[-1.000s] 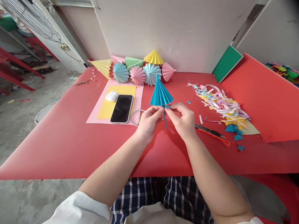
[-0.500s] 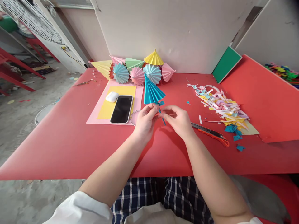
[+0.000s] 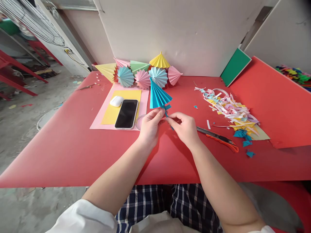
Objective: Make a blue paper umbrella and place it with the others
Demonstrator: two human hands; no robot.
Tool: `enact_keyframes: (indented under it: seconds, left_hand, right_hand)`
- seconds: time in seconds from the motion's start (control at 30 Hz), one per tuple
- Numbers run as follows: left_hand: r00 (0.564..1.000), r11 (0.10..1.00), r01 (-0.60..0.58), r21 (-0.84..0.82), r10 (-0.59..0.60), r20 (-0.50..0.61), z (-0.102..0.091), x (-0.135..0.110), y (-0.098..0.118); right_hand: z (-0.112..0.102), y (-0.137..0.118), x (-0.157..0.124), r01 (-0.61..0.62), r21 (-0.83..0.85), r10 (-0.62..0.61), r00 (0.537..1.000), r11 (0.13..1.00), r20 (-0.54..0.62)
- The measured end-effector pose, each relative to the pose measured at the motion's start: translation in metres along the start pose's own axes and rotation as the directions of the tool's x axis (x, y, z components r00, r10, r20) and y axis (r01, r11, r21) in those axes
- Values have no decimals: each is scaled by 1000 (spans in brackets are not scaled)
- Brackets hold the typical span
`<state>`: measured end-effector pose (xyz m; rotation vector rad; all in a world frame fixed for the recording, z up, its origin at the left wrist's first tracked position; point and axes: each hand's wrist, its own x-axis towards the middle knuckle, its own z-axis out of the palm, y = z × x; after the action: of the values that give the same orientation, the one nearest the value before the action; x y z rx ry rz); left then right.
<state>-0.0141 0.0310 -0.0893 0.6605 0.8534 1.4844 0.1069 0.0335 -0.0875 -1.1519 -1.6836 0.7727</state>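
Note:
A blue pleated paper umbrella [image 3: 159, 94] is held up over the middle of the red table, its cone pointing away from me. My left hand [image 3: 151, 126] is closed on its thin blue stem just below the cone, where a small blue paper flap sticks out. The fingertips of my right hand [image 3: 184, 126] pinch the same stem a little lower. Most of the stem is hidden by my fingers; its end peeks out below them. Just right of my right hand lies an orange and black utility knife [image 3: 217, 135].
Several pleated paper umbrellas [image 3: 143, 79] stand along the wall. A phone [image 3: 126, 114], a white earbud case [image 3: 116, 101] and a clear tape roll [image 3: 139, 122] lie at left on pink and yellow sheets. Paper scraps [image 3: 230, 108] are heaped at right, before a red board [image 3: 272, 103].
My right hand's fingertips have shifted slightly on the stem and its fingers are drawn closer together. The umbrella and my left hand have hardly moved.

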Motion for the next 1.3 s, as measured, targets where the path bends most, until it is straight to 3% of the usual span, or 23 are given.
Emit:
enact_keyframes:
  seconds: [0.17,0.4,0.53,0.7,0.87,1.1,1.3]
  left_hand:
    - [1000,1000,27,5,-27,-11,0,0,2]
    - [998,1000,21,13,-21,56,-1,1,5]
    - [997,1000,-2,27,-1,79,0,1,4]
    - [995,991,-48,125,36,95,-1,-1,1]
    - [985,981,-34,193,0,172,0,-4,1]
    - [998,978,-26,209,13,63,5,-6,0]
    - [997,993,-17,120,8,73,3,-6,-3]
  right_hand:
    - [-1,-2,-1,-19,14,18,999,1000,36]
    - [-2,-6,0,-69,137,60,996,988,67]
    - [-2,-6,0,-88,146,86,996,985,23]
    - [-3,-2,3,-70,204,102,983,976,-153]
    - [-2,3,5,-29,298,87,979,954,-182]
    - [-1,6,4,-75,280,137,968,957,-212]
    - [1,10,5,-113,350,179,970,930,-162]
